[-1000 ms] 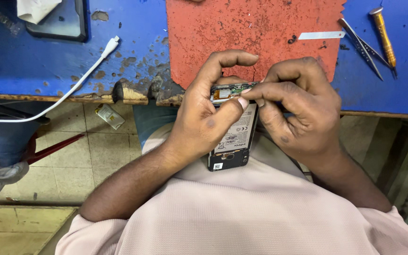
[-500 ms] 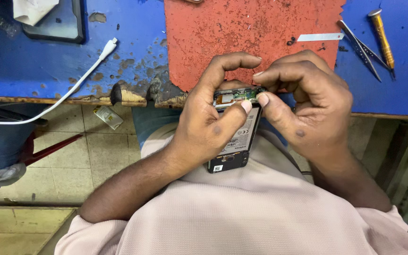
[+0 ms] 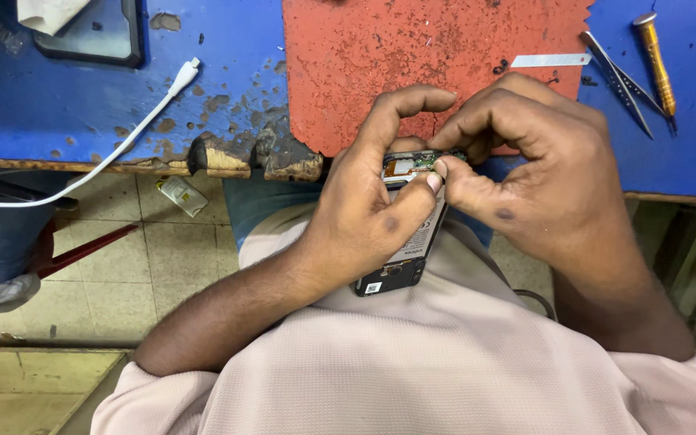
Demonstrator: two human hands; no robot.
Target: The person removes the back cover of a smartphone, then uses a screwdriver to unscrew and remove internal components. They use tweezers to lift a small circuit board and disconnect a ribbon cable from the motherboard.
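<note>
Opened phone (image 3: 400,258) gripped in left hand (image 3: 372,217) over lap, below table (image 3: 122,121) edge; right hand (image 3: 541,177) fingers (image 3: 445,173) pinch top circuit board. Slip risks cracking board.

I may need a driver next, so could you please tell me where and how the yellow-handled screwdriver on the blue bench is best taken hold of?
Grip the yellow-handled screwdriver by its long yellow handle, pinching across it from above. It lies flat on the blue bench, tip toward the person, so only its top and sides are free. The tweezers lie close on its left, so coming in from its right looks easier.
</note>
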